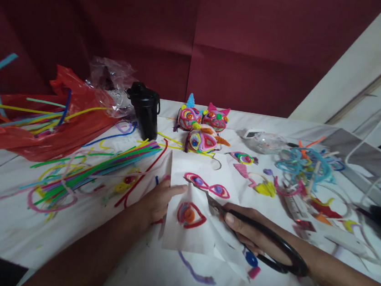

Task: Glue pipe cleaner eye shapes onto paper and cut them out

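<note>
My left hand (161,200) grips the left edge of a sheet of white paper (174,237), thumb lying on top. Two pipe-cleaner shapes are on the sheet: a pink double loop with purple centres (206,185) and a red-outlined eye with an orange centre (191,215). My right hand (246,227) is closed around large black-handled scissors (277,244). Their blades point left and lie at the paper between the two shapes, where a cut runs in from the right. The paper's lower right part hangs loose. A purple pipe cleaner (196,272) rests below the sheet.
Bundled pipe cleaners (105,170) and a red plastic bag (78,102) are on the left. A black bottle (144,112) stands behind, near several colourful decorated balls (198,139). To the right are blue pipe cleaners (311,166), a glue gun (348,239) and cables (375,182).
</note>
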Tool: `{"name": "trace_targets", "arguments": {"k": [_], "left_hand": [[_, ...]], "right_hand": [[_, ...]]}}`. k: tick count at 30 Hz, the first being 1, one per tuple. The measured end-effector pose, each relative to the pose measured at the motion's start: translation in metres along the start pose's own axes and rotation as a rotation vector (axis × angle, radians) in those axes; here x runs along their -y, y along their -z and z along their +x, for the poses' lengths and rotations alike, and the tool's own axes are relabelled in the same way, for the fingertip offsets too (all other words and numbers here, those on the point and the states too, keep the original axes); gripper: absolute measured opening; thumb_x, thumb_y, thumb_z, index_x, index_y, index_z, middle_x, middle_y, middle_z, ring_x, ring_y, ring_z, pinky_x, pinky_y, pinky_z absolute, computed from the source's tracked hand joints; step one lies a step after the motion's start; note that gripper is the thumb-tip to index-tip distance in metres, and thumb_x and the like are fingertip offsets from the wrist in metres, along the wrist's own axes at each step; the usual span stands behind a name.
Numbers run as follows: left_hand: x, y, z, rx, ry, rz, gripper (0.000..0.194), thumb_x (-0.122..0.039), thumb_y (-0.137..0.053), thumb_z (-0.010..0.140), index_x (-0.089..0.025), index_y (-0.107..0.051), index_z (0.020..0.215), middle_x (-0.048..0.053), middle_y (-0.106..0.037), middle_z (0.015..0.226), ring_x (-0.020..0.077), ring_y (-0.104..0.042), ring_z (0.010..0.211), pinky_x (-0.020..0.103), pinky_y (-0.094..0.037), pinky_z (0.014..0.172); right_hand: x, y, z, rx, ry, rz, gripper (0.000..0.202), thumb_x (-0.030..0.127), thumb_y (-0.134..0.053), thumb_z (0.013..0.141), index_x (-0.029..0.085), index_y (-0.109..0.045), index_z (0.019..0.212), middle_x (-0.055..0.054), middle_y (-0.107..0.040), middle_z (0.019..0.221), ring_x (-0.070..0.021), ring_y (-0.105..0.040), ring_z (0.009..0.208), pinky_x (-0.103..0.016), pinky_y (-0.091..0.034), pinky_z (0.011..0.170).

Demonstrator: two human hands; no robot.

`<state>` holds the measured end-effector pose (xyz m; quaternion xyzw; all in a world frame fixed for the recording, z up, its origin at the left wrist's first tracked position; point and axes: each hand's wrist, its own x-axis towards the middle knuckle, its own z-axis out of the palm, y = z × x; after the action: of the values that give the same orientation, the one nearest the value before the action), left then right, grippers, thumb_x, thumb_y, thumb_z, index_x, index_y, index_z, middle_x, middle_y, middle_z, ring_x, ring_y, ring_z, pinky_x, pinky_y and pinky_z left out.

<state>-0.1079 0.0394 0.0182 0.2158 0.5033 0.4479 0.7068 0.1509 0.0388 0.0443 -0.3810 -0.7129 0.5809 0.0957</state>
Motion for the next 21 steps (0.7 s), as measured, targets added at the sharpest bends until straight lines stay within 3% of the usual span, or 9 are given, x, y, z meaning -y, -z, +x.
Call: {"name": "trace_targets", "arguments": {"k": [7, 12, 21], "left_hand": [[0.003, 0.004, 0.003, 0.062, -0.015, 0.039, 0.038, -0.027, -0.087, 0.062, -0.021, -0.070, 0.095, 0.008, -0.078, 0.095, 0.0379, -0.069, 0.109, 0.053, -0.050, 0.101], [0.002, 0.003, 0.003, 0.026, -0.016, 0.031, 0.040, -0.024, -0.086, 0.062, -0.021, -0.069, 0.097, 0.007, -0.078, 0.093, 0.0371, -0.070, 0.107, 0.053, -0.052, 0.100], [-0.003, 0.000, -0.002, 0.010, -0.004, 0.045, 0.041, -0.022, -0.087, 0.062, -0.019, -0.068, 0.098, 0.008, -0.078, 0.092, 0.0363, -0.071, 0.106, 0.051, -0.052, 0.099]], "right_hand": [[0.001, 0.000, 0.000, 0.013, -0.038, 0.043, 0.050, 0.072, -0.047, 0.095, 0.022, -0.054, 0.094, 0.007, -0.037, 0.065, -0.0099, -0.032, 0.053, -0.022, -0.029, 0.045], [-0.002, 0.005, 0.001, 0.089, -0.065, 0.126, 0.055, 0.077, -0.046, 0.092, 0.023, -0.051, 0.105, 0.008, -0.035, 0.066, -0.0112, -0.030, 0.056, -0.023, -0.034, 0.050], [0.001, 0.006, 0.009, 0.085, -0.120, 0.103, 0.058, 0.082, -0.044, 0.088, 0.025, -0.050, 0.098, 0.008, -0.038, 0.067, -0.0106, -0.033, 0.056, -0.022, -0.037, 0.050]]}}
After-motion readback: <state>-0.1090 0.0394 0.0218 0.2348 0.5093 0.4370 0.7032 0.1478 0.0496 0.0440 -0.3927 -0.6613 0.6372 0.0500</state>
